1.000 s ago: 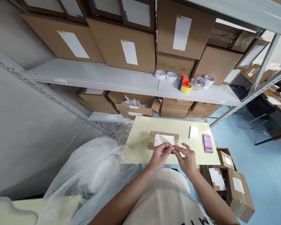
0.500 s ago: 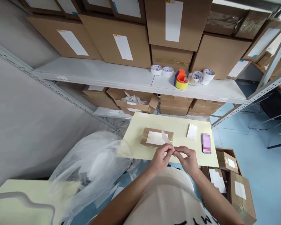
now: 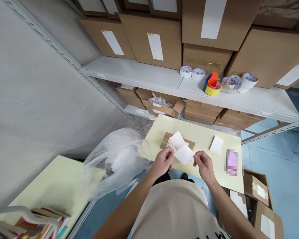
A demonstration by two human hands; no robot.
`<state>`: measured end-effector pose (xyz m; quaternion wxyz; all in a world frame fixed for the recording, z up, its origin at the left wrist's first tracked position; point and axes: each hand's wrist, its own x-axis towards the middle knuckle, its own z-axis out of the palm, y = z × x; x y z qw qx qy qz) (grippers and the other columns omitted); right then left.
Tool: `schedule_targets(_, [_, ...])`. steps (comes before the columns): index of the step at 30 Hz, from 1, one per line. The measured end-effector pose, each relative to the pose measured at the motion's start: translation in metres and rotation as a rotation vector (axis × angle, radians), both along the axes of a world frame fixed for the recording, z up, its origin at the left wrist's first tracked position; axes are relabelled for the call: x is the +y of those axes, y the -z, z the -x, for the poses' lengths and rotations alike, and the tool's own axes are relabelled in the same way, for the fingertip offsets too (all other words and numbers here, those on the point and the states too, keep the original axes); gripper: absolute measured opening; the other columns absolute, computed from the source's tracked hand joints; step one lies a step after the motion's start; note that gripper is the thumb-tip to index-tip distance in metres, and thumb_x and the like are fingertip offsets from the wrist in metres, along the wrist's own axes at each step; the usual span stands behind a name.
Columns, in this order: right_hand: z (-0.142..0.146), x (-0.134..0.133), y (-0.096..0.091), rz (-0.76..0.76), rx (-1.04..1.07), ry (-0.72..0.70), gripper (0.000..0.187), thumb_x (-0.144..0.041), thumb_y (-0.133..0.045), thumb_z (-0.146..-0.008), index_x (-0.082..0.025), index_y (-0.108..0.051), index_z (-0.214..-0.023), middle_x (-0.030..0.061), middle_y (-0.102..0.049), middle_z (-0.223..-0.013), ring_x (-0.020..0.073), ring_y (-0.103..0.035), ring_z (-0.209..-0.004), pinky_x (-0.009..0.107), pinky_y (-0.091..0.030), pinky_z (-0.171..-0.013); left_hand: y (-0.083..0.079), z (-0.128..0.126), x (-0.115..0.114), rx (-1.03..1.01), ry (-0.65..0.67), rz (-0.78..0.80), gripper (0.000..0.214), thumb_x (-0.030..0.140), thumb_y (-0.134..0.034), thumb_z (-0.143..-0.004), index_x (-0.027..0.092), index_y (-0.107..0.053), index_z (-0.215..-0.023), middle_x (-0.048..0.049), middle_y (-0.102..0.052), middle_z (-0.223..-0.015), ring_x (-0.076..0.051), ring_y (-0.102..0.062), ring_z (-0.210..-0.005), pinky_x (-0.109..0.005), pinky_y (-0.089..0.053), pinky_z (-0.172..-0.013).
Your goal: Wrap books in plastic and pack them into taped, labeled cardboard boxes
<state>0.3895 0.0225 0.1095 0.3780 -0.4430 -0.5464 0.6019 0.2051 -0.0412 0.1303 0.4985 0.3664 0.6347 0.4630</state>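
My left hand (image 3: 164, 160) is closed in a pinch on the left edge of a white paper label (image 3: 184, 154). My right hand (image 3: 203, 164) pinches the opposite corner, fingers closed. A second white flap (image 3: 176, 140) rises behind it, overlapping it; I cannot tell whether the two are joined. Beneath and beyond them a brown cardboard box (image 3: 190, 144) lies on the pale yellow table (image 3: 153, 139), partly hidden by the paper. To the right on the table is a small stack of white labels (image 3: 216, 145).
A pixelated pink phone (image 3: 232, 162) lies at the table's right side. Cartons (image 3: 267, 220) stand on the floor at right. Clear plastic bags (image 3: 112, 159) bulge at left. Tape rolls (image 3: 198, 73) and a tape dispenser (image 3: 212, 85) sit on the shelf (image 3: 144, 71) ahead.
My hands have moved apart, and the white paper now spreads flat between them instead of standing edge-on. The camera view has turned to the left.
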Motion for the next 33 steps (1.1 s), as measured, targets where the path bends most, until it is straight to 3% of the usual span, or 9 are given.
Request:
schedule_targets(4, [0.013,0.007,0.001,0.046,-0.019,0.014,0.035,-0.055,-0.066,-0.078,-0.021,-0.058,-0.072,-0.0065,-0.048,-0.052,0.0083,-0.040,-0.041,0.023,-0.034,-0.041,-0.006,0.042,0.003,-0.101,-0.207,0.088,0.020,0.038,-0.059,-0.067,0.021,-0.048,-0.064,0.0113,-0.040,-0.040,-0.006,-0.036,-0.032,-0.019,-0.030,-0.040])
schedule_targets(8, [0.032,0.011,0.002,0.025,-0.069,0.066,0.038,-0.057,-0.067,-0.077,-0.020,-0.058,-0.072,-0.0072,-0.045,-0.048,0.0081,-0.038,-0.041,0.022,-0.032,-0.041,-0.007,0.092,0.006,-0.204,-0.450,0.094,0.024,0.038,-0.063,-0.058,0.020,-0.048,-0.062,0.0082,-0.049,-0.046,-0.006,-0.042,-0.037,-0.018,-0.031,-0.039])
schedule_targets(14, [0.064,0.012,0.004,-0.034,-0.048,0.408,0.040,-0.059,-0.069,-0.075,-0.021,-0.056,-0.076,-0.0076,-0.049,-0.049,0.0089,-0.044,-0.042,0.023,-0.035,-0.043,0.011,0.181,0.013,-0.103,-0.707,-0.004,0.025,0.039,-0.064,-0.057,0.020,-0.052,-0.069,0.0053,-0.057,-0.053,-0.010,-0.054,-0.045,-0.020,-0.041,-0.042])
schedule_targets(16, [0.071,0.010,0.005,-0.059,-0.035,0.518,0.039,-0.057,-0.070,-0.076,-0.021,-0.056,-0.078,-0.0080,-0.049,-0.050,0.0089,-0.045,-0.042,0.023,-0.037,-0.045,0.022,0.211,0.018,0.023,-0.649,-0.007,0.023,0.038,-0.064,-0.057,0.021,-0.053,-0.068,0.0053,-0.057,-0.052,-0.012,-0.056,-0.047,-0.022,-0.045,-0.044])
schedule_targets(20, [0.085,-0.003,0.005,-0.082,-0.073,0.609,0.037,-0.055,-0.069,-0.079,-0.020,-0.057,-0.081,-0.0065,-0.054,-0.054,0.0115,-0.054,-0.046,0.027,-0.045,-0.053,0.040,0.255,0.049,0.193,-0.293,0.084,0.016,0.035,-0.063,-0.063,0.022,-0.055,-0.066,0.0016,-0.064,-0.056,-0.016,-0.063,-0.052,-0.025,-0.051,-0.050])
schedule_targets(24, [0.100,-0.028,0.007,-0.080,-0.118,0.670,0.040,-0.059,-0.068,-0.078,-0.020,-0.058,-0.079,-0.0029,-0.060,-0.059,0.0164,-0.062,-0.051,0.032,-0.051,-0.057,0.049,0.275,0.112,0.406,-0.085,0.099,0.010,0.028,-0.059,-0.071,0.021,-0.056,-0.064,-0.0011,-0.065,-0.058,-0.020,-0.068,-0.060,-0.030,-0.055,-0.061])
schedule_targets(27, [0.110,-0.043,0.010,-0.074,-0.134,0.685,0.042,-0.060,-0.068,-0.078,-0.020,-0.058,-0.078,-0.0023,-0.061,-0.058,0.0176,-0.064,-0.053,0.032,-0.051,-0.058,0.045,0.286,0.168,0.509,-0.081,0.053,0.010,0.023,-0.058,-0.074,0.017,-0.065,-0.076,-0.0095,-0.073,-0.082,-0.029,-0.070,-0.095,-0.042,-0.052,-0.091])
schedule_targets(30, [0.119,-0.048,0.009,-0.076,-0.130,0.675,0.041,-0.060,-0.068,-0.078,-0.020,-0.059,-0.078,-0.0022,-0.061,-0.059,0.0175,-0.065,-0.054,0.032,-0.052,-0.059,0.039,0.299,0.205,0.516,-0.115,-0.020,0.036,0.018,-0.054,-0.079,0.010,-0.064,-0.113,-0.0153,-0.060,-0.133,-0.037,-0.039,-0.139,-0.051,-0.030,-0.113])
schedule_targets(33, [0.128,-0.047,0.006,-0.090,-0.101,0.660,0.040,-0.059,-0.067,-0.079,-0.020,-0.059,-0.079,-0.0021,-0.061,-0.061,0.0170,-0.064,-0.055,0.033,-0.052,-0.061,0.040,0.298,0.197,0.504,-0.154,-0.054,0.056,0.021,-0.057,-0.080,0.010,-0.050,-0.134,-0.0190,-0.032,-0.156,-0.041,-0.009,-0.149,-0.057,-0.017,-0.117])
